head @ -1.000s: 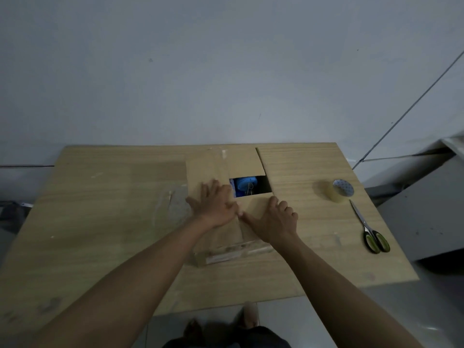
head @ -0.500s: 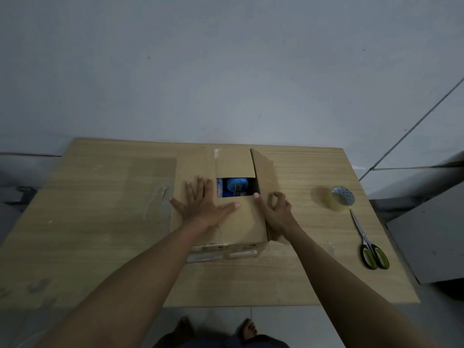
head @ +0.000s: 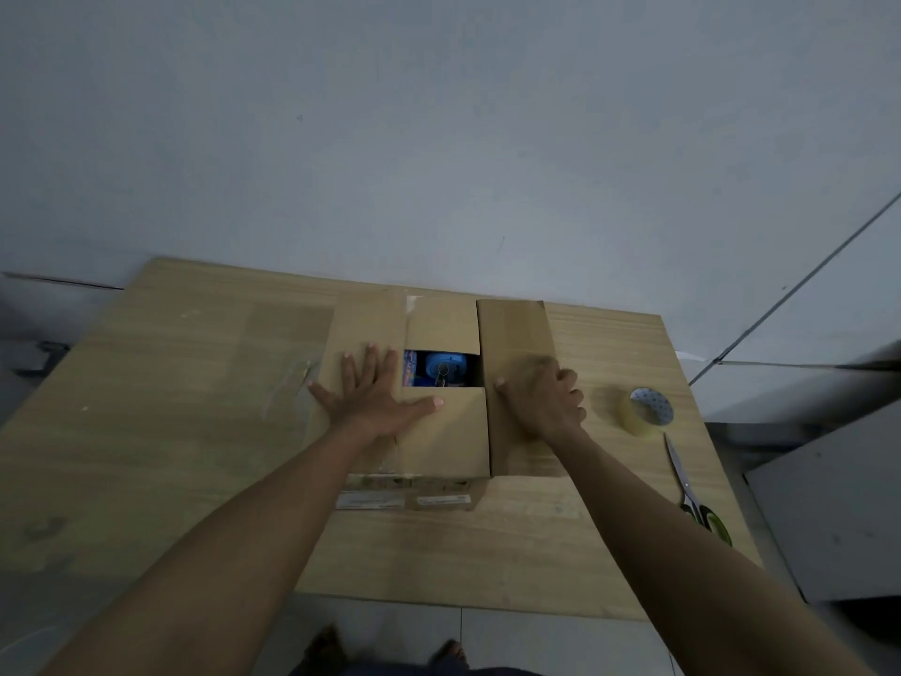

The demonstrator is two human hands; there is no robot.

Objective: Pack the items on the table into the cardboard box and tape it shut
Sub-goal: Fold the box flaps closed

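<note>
Labels (head: 373, 500) on the cardboard box (head: 448, 441) are too blurred to read.

The cardboard box (head: 448, 441) is pressed down by the left hand (head: 375, 397), the right flap (head: 512, 329) is gripped by the right hand (head: 541, 402); tape roll (head: 646, 412) and scissors (head: 688, 492) are parked off right.

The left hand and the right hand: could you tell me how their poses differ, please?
The left hand lies flat, fingers spread, pressing the left flap; the right hand curls its fingers round the right flap. The left hand looks sharp, the right hand blurred. The left hand's flap lies closed; the right hand's is not yet folded over. Both rest on the cardboard box.
</note>
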